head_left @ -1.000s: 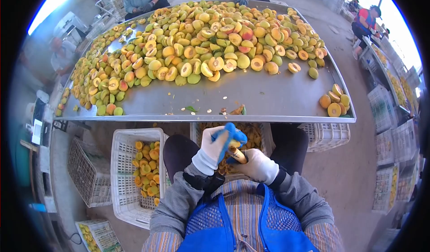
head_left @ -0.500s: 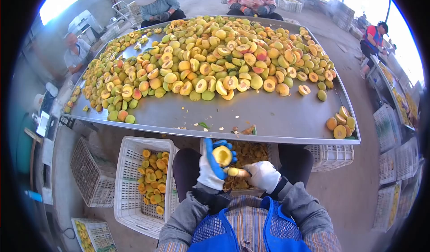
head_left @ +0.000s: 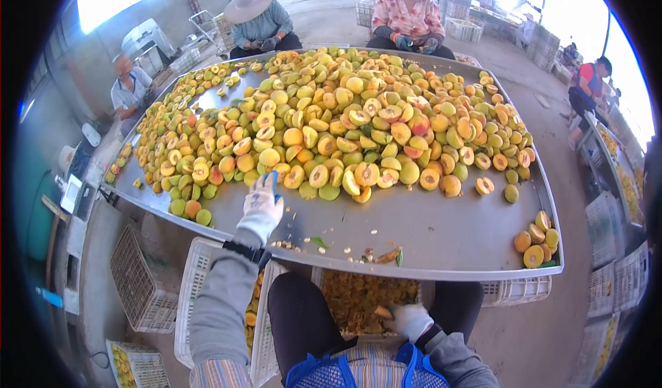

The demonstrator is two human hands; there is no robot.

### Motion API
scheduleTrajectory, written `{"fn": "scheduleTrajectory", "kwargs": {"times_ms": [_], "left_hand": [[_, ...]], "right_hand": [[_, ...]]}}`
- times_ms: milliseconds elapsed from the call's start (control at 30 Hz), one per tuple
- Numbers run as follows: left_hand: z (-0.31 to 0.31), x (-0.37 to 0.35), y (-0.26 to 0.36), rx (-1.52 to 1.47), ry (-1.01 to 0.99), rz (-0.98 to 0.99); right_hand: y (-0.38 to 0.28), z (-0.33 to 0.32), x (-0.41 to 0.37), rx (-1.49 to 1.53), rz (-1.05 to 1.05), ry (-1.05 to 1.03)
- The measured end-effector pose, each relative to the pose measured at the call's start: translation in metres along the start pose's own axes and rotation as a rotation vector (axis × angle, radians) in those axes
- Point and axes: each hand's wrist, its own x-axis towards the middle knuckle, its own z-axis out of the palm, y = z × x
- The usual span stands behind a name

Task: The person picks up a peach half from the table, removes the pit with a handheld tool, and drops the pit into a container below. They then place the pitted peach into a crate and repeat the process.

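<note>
My left hand (head_left: 264,198), in a white glove with blue on the palm side, reaches over the metal table (head_left: 455,233). Its fingers stretch out to the near edge of a heap of halved yellow peaches (head_left: 338,123), with the fingertips against the fruit. Whether they touch one piece or more is hidden. Down at my lap, my right hand (head_left: 412,320) is gloved in white and closed round a short tan tool (head_left: 384,312), most of it hidden in the fist. Under that hand stands a crate of brownish scraps (head_left: 369,295).
A white crate (head_left: 196,278) with peach halves stands left of my knees, partly behind my left arm. A few halves (head_left: 534,250) lie at the table's right corner. Small pale bits and a leaf (head_left: 318,241) lie by the front rim. Several people sit or stand around.
My left hand has moved from my lap up and forward to the heap; the peach half it held is gone from it. My right hand has lowered over the scrap crate. The view has tilted.
</note>
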Motion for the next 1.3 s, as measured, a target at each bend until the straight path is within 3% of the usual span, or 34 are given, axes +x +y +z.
{"fn": "scheduleTrajectory", "kwargs": {"times_ms": [67,100,200,267,333,367,400,433,467,533,567,633,667,733,767,833,867,933,967,1033,1167,1233,1300], "left_hand": [[0.025,0.05,0.006,-0.014,-0.141,0.051],[0.029,0.069,0.016,-0.037,-0.258,-0.02],[0.047,0.094,0.023,0.034,-0.436,-0.019],[0.049,0.093,0.018,-0.013,-0.35,0.019],[0.026,0.081,0.02,-0.193,-0.539,-0.033],[0.028,0.08,0.021,-0.149,-0.812,-0.037],[0.051,0.062,0.009,-0.155,-0.666,0.108],[0.038,0.041,0.036,-0.09,-0.619,-0.002],[0.032,0.014,0.059,-0.096,-0.579,0.108],[0.039,-0.008,0.071,-0.262,-0.525,0.094],[0.035,-0.016,0.077,-0.262,-0.53,0.088],[0.021,-0.037,0.092,-1.048,-0.609,-0.104],[0.01,-0.05,0.101,-1.047,-0.612,-0.107],[-0.011,-0.079,0.119,-1.687,-0.657,-0.245],[-0.011,-0.093,0.129,-1.69,-0.662,-0.247],[-0.007,-0.126,0.145,-1.837,-0.462,-0.143],[-0.009,-0.138,0.149,-1.702,-0.457,-0.028],[-0.028,-0.158,0.163,-1.181,-0.141,0.253],[-0.026,-0.164,0.167,-1.185,-0.146,0.252],[-0.022,-0.175,0.172,-1.789,-0.454,-0.148],[-0.012,-0.187,0.174,-1.731,-0.404,-0.084],[-0.009,-0.191,0.175,-1.484,-0.193,0.043],[-0.009,-0.197,0.175,-1.51,-0.201,0.057]], "right_hand": [[0.008,0.013,0.007,-0.015,0.03,-0.104],[0.014,0.021,0.009,-0.014,0.04,-0.098],[0.022,0.026,0.011,0.054,0.021,-0.178],[0.013,0.011,0.006,0.12,-0.02,-0.159],[0.013,0.011,0.007,0.123,-0.04,-0.144],[0.013,0.012,0.007,0.119,-0.063,-0.134],[0.012,0.011,0.009,0.121,-0.068,-0.131],[0.011,0.009,0.012,0.123,-0.067,-0.1],[0.005,0.008,0.008,0.125,-0.07,-0.073],[-0.01,-0.024,-0.007,0.189,-0.058,-0.073],[-0.017,-0.039,-0.015,0.313,-0.038,0.04],[-0.023,-0.045,-0.023,0.5,-0.013,0.232],[-0.024,-0.047,-0.022,0.556,-0.018,0.319],[-0.049,-0.079,-0.039,0.616,-0.014,0.374],[-0.057,-0.086,-0.044,0.6,-0.009,0.403],[-0.066,-0.089,-0.049,0.581,0.004,0.428],[-0.069,-0.088,-0.051,0.53,0.006,0.459],[-0.073,-0.083,-0.055,0.478,0.012,0.486],[-0.073,-0.08,-0.056,0.449,-0.013,0.532],[-0.072,-0.075,-0.057,0.357,-0.032,0.588],[-0.07,-0.069,-0.061,0.307,-0.066,0.628],[-0.071,-0.065,-0.061,0.26,-0.059,0.65],[-0.069,-0.053,-0.056,0.307,-0.045,0.621]]}}
